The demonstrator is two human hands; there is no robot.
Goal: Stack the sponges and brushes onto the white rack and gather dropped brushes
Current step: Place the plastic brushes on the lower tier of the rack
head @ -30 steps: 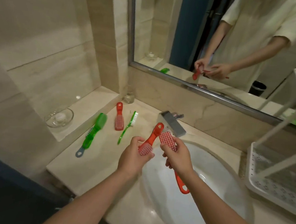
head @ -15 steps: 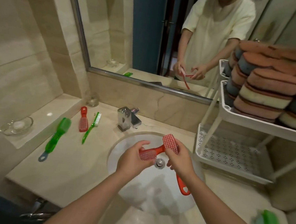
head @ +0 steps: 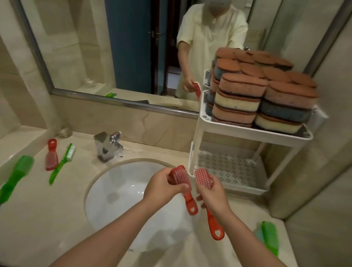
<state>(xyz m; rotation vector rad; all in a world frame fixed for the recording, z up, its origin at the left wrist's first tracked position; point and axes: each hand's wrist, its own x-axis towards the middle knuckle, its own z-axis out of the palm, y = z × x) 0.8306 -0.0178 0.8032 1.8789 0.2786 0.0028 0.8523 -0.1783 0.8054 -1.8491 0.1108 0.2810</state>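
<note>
Over the sink's right side, my left hand [head: 160, 188] grips a red brush [head: 190, 204] by its head, handle pointing down. My right hand [head: 213, 195] holds a second red brush [head: 203, 177], bristle head up, handle hanging toward me. Both sit just left of the white rack [head: 255, 132], whose top shelf carries several stacked sponges [head: 264, 92]. Its perforated lower shelf [head: 224, 164] holds nothing. On the counter at the left lie a large green brush [head: 14, 179], a small red brush [head: 51, 157] and a slim green brush [head: 62, 162]. Another green brush [head: 270, 238] lies at the right.
A chrome tap [head: 107, 146] stands behind the white basin [head: 116, 192]. A small glass [head: 64, 132] sits in the back left corner. The mirror [head: 115, 40] reflects a person. A wall closes in right of the rack.
The view has swung right, bringing the rack and sponges fully into sight. Both hands moved right with their brushes toward the rack, and the left brush now points handle down.
</note>
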